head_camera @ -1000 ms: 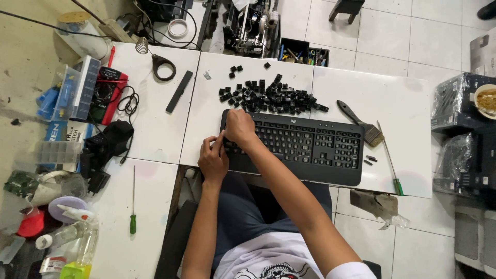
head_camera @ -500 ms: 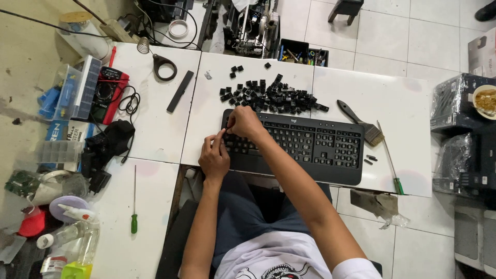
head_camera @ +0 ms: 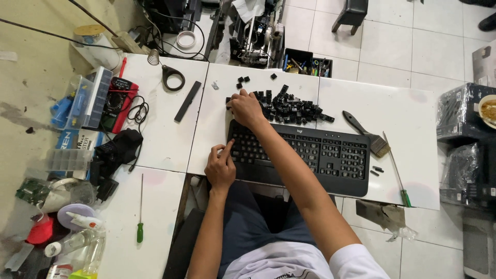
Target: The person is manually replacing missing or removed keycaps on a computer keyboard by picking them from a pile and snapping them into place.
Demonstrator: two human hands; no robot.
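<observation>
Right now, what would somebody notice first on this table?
Probably the black keyboard at the near edge of the white table, with a pile of loose black keycaps just behind it. The right hand reaches into that pile, while the left hand rests on the keyboard's left end.

The person's bare left hand (head_camera: 220,166) is resting at the left end of the black computer keyboard (head_camera: 310,155), fingers curled, index finger pointing onto it. The bare right hand (head_camera: 246,108) is reaching just beyond the keyboard's far left corner, fingers bent downward, forearm crossing over it.
</observation>
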